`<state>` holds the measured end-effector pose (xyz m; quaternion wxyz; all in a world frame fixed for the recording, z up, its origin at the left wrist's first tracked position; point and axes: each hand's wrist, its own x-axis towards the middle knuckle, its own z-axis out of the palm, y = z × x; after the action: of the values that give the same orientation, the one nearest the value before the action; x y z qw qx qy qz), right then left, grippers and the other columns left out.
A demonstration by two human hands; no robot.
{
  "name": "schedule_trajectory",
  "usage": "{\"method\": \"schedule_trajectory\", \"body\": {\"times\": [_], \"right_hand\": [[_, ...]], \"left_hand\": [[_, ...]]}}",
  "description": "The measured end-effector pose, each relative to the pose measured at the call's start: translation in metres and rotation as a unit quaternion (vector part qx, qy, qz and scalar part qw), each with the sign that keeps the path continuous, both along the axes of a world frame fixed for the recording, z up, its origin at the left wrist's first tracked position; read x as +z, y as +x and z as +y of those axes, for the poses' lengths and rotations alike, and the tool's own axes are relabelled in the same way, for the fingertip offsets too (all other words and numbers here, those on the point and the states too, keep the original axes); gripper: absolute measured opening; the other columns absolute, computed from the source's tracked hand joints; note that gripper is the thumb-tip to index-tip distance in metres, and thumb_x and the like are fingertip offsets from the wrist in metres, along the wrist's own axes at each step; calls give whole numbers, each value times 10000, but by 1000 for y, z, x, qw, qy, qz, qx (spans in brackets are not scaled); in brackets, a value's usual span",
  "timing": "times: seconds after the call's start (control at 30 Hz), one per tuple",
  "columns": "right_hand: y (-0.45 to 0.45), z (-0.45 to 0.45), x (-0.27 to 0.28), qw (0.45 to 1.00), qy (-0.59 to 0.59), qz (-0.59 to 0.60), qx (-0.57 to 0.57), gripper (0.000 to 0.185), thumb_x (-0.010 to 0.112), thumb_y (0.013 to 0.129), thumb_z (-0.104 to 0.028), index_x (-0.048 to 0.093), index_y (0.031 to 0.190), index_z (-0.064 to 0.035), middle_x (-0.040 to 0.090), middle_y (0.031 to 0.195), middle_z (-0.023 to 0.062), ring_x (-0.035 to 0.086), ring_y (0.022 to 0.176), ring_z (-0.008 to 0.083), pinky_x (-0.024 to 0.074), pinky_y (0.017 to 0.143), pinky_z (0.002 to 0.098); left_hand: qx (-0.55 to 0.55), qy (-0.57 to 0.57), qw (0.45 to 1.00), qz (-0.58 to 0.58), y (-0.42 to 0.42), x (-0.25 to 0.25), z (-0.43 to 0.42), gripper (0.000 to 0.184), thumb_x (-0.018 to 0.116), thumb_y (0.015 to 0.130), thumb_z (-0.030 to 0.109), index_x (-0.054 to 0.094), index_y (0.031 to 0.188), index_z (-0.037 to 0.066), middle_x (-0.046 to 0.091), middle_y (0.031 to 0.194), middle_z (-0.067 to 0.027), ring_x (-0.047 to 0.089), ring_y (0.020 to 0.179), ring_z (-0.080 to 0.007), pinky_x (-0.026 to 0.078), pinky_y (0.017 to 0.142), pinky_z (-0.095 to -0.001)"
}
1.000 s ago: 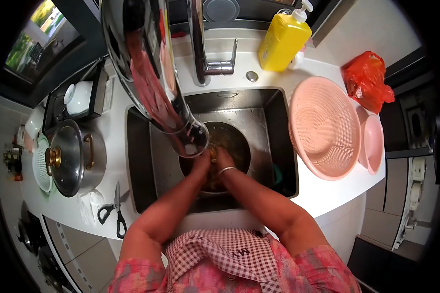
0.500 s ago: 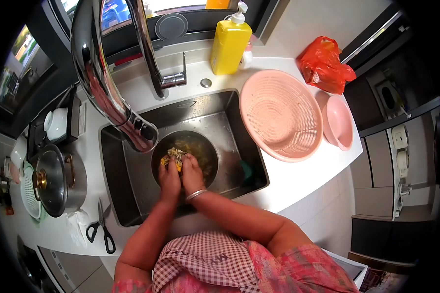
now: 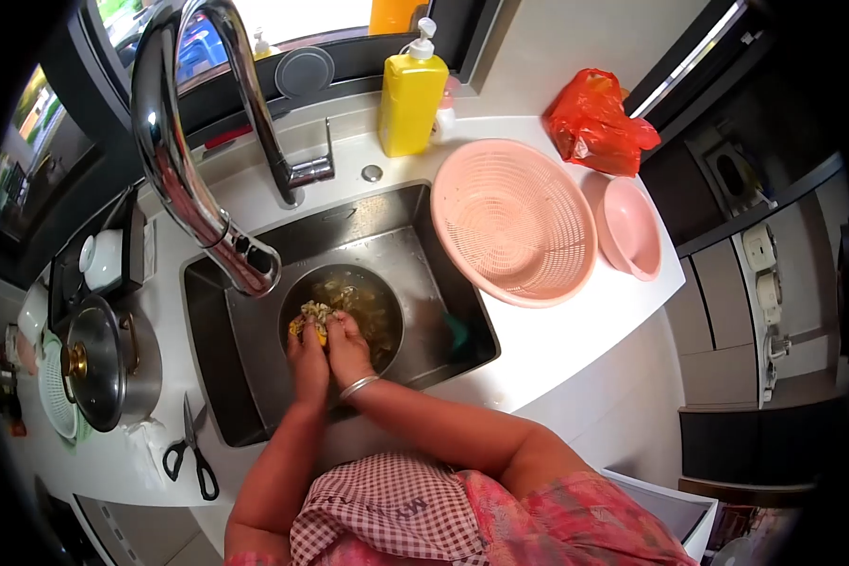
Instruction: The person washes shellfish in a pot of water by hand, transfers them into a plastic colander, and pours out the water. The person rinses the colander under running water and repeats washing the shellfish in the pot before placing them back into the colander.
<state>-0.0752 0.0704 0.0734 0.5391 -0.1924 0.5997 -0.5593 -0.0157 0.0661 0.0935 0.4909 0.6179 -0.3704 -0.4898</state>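
A round metal bowl (image 3: 398,300) of cloudy brownish water sits in the steel sink (image 3: 423,269). Inside it, my left hand (image 3: 308,360) and my right hand (image 3: 349,351) are pressed together around a clump of small mottled grey and yellow pieces (image 3: 313,316); their exact kind is too small to tell. The fingers of both hands curl over the clump near the bowl's left side. More pieces lie blurred under the water. A silver bangle (image 3: 357,386) circles my right wrist.
The chrome faucet (image 3: 245,264) arches over the sink's left part. Right of the sink are a pink colander (image 3: 514,222), a pink basin (image 3: 629,231) and a red plastic bag (image 3: 596,123). A yellow pump bottle (image 3: 413,104) stands behind. Scissors (image 3: 191,448) and a lidded pot (image 3: 113,363) are left.
The whole view has shifted slightly, so the counter items appear further left. Both hands stay together on the clump in the bowl, with little visible movement.
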Motion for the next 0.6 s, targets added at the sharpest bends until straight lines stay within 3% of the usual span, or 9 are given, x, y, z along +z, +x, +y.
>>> {"method": "schedule_trajectory", "body": {"times": [0.1, 0.13, 0.23, 0.47, 0.6], "right_hand": [[-1, 3, 8, 998, 5, 66, 24, 427, 551, 992, -360, 622, 1266, -40, 677, 1197, 204, 649, 1109, 326, 483, 962, 371], [-2, 1, 10, 998, 11, 56, 25, 428, 551, 993, -359, 621, 1265, -36, 679, 1192, 204, 650, 1107, 325, 483, 962, 371], [-2, -3, 11, 999, 15, 47, 21, 428, 553, 993, -355, 620, 1260, -28, 687, 1170, 201, 656, 1088, 320, 486, 955, 369], [4, 2, -1, 1000, -7, -8, 7, 409, 557, 993, -363, 626, 1231, -36, 703, 1112, 159, 667, 1015, 269, 499, 921, 352], [2, 6, -6, 998, 25, 56, 22, 419, 548, 992, -391, 629, 1232, -58, 694, 1132, 166, 662, 1032, 272, 497, 924, 371]], "left_hand": [[4, -9, 1000, 24, 1, -1, 0, 424, 520, 1032, 297, 567, 1281, -42, 638, 1233, -180, 614, 1120, -269, 470, 962, -361], [14, -11, 999, 48, 2, -1, 2, 422, 515, 1034, 296, 566, 1283, -41, 637, 1236, -182, 613, 1125, -271, 469, 964, -363], [-13, -21, 999, -29, 8, -18, 0, 405, 511, 1037, 291, 572, 1274, -32, 640, 1227, -165, 615, 1114, -253, 470, 962, -359], [-12, 27, 999, -13, 7, 5, 6, 392, 513, 1036, 302, 584, 1273, -2, 654, 1212, -144, 622, 1092, -238, 472, 950, -345], [-13, 21, 1000, -2, 10, -12, 6, 396, 509, 1039, 330, 600, 1254, 11, 657, 1192, -130, 622, 1076, -214, 476, 931, -333]]}}
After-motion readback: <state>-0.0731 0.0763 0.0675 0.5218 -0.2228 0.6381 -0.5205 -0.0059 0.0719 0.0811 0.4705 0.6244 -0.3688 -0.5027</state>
